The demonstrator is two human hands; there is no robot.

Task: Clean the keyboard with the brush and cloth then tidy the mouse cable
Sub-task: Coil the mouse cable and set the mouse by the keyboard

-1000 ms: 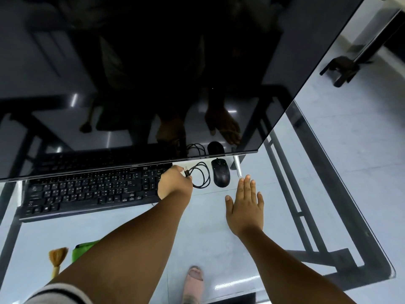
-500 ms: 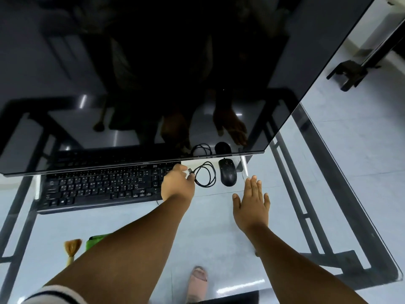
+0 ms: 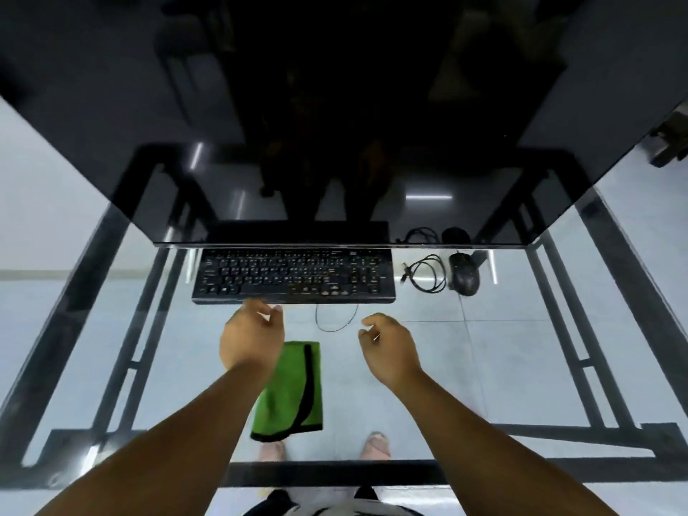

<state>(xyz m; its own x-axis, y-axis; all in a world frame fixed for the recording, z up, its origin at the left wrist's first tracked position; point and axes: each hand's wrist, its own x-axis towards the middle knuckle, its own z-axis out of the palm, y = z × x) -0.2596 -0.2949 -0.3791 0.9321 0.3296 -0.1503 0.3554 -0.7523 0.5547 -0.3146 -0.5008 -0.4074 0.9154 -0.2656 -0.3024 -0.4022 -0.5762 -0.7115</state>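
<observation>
A black keyboard lies under the monitor's lower edge on the glass desk. To its right the black mouse sits with its cable coiled beside it, plug end free. A green cloth with black trim lies near the front, partly under my left forearm. My left hand hovers just in front of the keyboard, fingers loosely curled, holding nothing. My right hand hovers to the right of the cloth, also empty and loosely curled. The brush is not visible.
A large dark monitor overhangs the back of the desk. The keyboard's thin cable loops on the glass between my hands. The black desk frame and my feet show through the glass.
My left hand has let go of the mouse cable and pulled back to the keyboard's front edge. My right hand lifted and curled. The view swung left and centred on the desk.
</observation>
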